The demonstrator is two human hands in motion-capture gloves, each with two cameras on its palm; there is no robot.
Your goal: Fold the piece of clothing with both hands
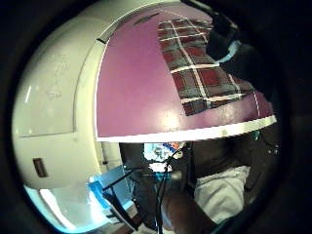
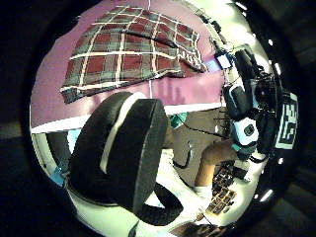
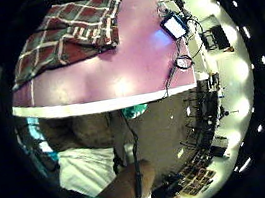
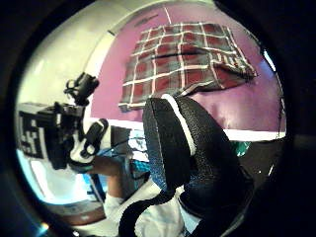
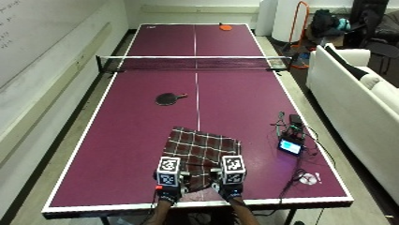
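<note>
Garment: a plaid piece of clothing [image 5: 201, 153] in dark red, grey and white lay on the purple surface [image 5: 124, 131], near its front edge and about on the white centre line, already looking partly doubled over with uneven edges.
Left hand: the left hand [image 5: 168, 187] hovered over the near-left part of the cloth by the front edge; its palm views showed the cloth lying apart from it, and a thumb [image 2: 121, 153] stood free in the air, so it held nothing; how its fingers were set I could not tell.
Right hand: the right hand [image 5: 232, 186] hovered over the near-right part; its thumb [image 4: 185, 148] also stood clear of the cloth, nothing held, finger set not visible.
Step in hand: judged as the approach to take the near edge for a fold.
Doing it well: each hand should probably pinch a near corner, both layers together, lift evenly, carry the edge away to meet the far edge, then smooth the crease flat.
Outside view only: showed a dark paddle [image 5: 167, 98], the net [image 5: 193, 63] and a small lit device [image 5: 291, 146] with cables, well apart from the cloth.
Palm views only: showed the ragged, stepped hem [image 4: 232, 59] and the clear gap between palms and cloth.
</note>
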